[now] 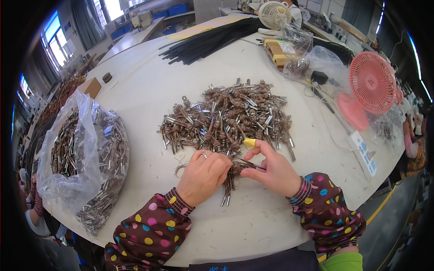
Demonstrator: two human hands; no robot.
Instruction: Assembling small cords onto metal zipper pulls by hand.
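I am gripping a brown knotted cord piece in my closed left hand while my right hand is pinching small scissors against it, just below the pile of cord pieces on the white table.

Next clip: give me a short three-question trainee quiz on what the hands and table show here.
1. True or false: the left hand grips a bundle of brown knotted cords with metal ends.
2. What does the right hand hold? A) snips B) a pink fan C) a plastic bag
3. Fill in: the big pile of cords lies ____ the hands.

Key: 1 true; 2 A, small snips; 3 beyond.
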